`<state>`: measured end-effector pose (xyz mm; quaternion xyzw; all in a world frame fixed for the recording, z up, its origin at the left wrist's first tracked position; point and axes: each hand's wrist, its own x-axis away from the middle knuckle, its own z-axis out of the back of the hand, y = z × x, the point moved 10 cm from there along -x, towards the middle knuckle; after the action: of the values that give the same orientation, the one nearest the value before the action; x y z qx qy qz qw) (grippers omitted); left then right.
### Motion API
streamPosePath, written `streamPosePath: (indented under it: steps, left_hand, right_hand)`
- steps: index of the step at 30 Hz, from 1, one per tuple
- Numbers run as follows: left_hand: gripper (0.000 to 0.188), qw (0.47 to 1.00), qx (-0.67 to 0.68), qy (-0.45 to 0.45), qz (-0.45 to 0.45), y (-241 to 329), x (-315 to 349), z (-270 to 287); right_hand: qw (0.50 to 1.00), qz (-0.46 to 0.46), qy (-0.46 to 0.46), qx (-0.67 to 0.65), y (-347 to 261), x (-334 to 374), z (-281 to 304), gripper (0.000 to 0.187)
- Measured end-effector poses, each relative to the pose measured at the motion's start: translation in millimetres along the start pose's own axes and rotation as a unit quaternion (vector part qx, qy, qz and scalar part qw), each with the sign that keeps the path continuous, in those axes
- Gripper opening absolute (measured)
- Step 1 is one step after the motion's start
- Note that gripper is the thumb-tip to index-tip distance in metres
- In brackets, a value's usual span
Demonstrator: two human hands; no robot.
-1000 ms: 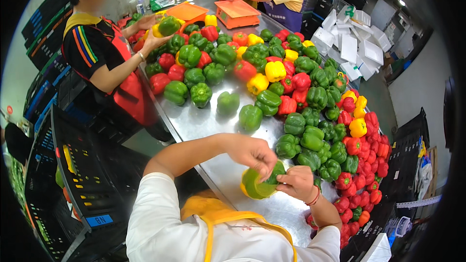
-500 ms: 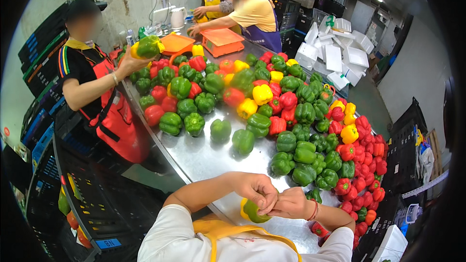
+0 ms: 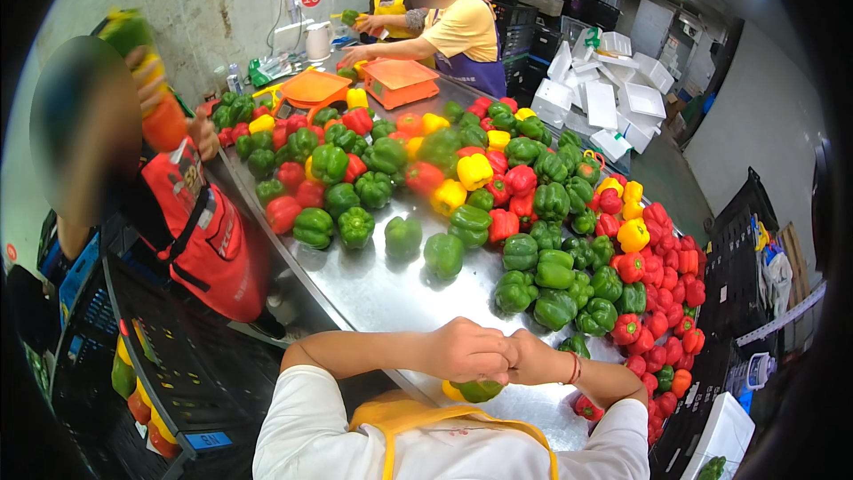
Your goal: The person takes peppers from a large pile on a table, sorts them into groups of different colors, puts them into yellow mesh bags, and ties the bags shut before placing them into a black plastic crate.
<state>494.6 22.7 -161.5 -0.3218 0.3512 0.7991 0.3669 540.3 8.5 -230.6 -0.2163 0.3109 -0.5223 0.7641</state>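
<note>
Close to my body at the table's near edge, my left hand (image 3: 469, 351) and my right hand (image 3: 536, 359) meet knuckle to knuckle. Both are closed, with fingers curled inward; whatever they grip is hidden by the fingers. Just under them a green bell pepper (image 3: 481, 390) and a yellow bell pepper (image 3: 453, 390) show side by side, partly covered by my hands. To the right lies a large pile of red bell peppers (image 3: 665, 284), and green bell peppers (image 3: 554, 268) lie ahead of my hands.
The metal table (image 3: 355, 277) carries mixed peppers. At left a person in a red apron (image 3: 209, 240) holds up several peppers. Two people work at the far end by orange scales (image 3: 400, 82). Black crates (image 3: 191, 356) stand left; white foam boxes (image 3: 613, 93) are heaped at far right.
My hands have drawn together and turned, fingers now curled in above the green and yellow peppers. The person at left has raised their peppers and leaned nearer.
</note>
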Motion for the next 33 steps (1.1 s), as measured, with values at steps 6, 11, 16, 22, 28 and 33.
streamPosePath:
  steps: [6,11,16,22,28,33]
  left_hand:
    - [0.05,0.967,0.149,0.097,0.18,-39,22,15]
    - [0.082,0.922,0.252,-0.117,0.271,-63,60,-60]
    - [0.049,0.924,0.223,-0.155,0.27,-56,52,-79]
    - [0.024,0.936,0.247,-0.027,0.25,-62,46,-79]
    - [0.02,0.853,0.381,-0.032,0.354,-70,51,-90]
    - [0.03,0.876,0.363,0.034,0.316,-78,49,-81]
  right_hand:
    - [0.995,-0.056,0.057,-0.063,-11,-2,23,0.013]
    - [0.987,0.092,0.062,0.119,-50,-3,25,0.014]
    - [0.964,0.172,0.049,0.198,-68,-8,27,0.014]
    - [0.937,0.245,-0.003,0.251,-75,-15,16,0.018]
    - [0.903,0.26,0.007,0.342,-85,-9,44,0.012]
    - [0.928,0.069,0.225,0.288,-57,-7,140,0.011]
